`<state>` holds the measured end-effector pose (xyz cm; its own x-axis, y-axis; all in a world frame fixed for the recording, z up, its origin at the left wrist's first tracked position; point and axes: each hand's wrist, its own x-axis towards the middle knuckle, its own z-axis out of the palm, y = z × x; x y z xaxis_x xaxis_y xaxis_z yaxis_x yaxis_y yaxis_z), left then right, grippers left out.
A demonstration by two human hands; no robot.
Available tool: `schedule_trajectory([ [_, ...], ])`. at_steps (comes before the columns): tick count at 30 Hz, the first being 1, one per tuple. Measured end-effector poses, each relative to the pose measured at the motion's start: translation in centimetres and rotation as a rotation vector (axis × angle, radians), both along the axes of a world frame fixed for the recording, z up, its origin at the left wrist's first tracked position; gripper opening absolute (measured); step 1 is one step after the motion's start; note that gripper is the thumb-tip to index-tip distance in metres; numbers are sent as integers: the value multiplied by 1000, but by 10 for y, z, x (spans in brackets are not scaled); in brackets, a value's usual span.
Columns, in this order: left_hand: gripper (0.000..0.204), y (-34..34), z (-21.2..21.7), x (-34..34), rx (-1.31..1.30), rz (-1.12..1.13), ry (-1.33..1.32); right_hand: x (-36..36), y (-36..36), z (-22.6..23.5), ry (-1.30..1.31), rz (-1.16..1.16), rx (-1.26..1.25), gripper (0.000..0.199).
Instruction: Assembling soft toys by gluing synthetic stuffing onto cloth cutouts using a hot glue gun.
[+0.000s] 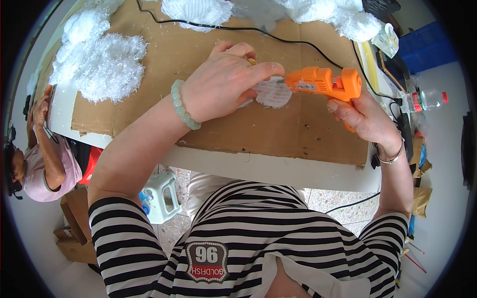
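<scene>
The left grip [221, 83] hides part of the ribbed white pad [276, 94]; whether the nozzle of the orange glue gun [320, 83] touches that pad cannot be told. The right grip [363, 116] covers much of the gun's handle [350, 127]. Fluffy white pieces [196, 12] are cut off at the far edge.

The glue gun [318, 82], right of centre, is orange; the fluffy pieces [109, 67], upper left, white; the cardboard [318, 136] brown; the shirt [238, 223], bottom, striped in 2 colours, black and white; the co-worker's top [57, 169], far left, seemingly pale pink.
</scene>
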<state>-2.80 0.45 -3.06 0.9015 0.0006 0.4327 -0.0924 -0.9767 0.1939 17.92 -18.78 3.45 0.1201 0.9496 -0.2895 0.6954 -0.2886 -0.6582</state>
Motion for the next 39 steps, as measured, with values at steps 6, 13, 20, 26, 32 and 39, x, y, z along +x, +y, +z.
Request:
schedule_trajectory([
  [6,50,-2,0,-1,-8,-19,-13,7,-12,1,116,-125,-1,23],
  [13,52,-7,3,0,-15,-15,-42,7,-24,-3,221,-129,113,20],
  [20,73,-2,5,9,-96,10,117,7,-31,-10,251,-140,58,23],
  [26,79,-5,14,14,-161,-26,268,1,-30,-20,260,-137,116,25],
  [32,78,-2,9,15,-171,-11,174,4,-29,-20,297,-118,51,27],
  [39,78,-4,11,13,-160,-26,206,1,-24,-22,287,-120,75,27],
])
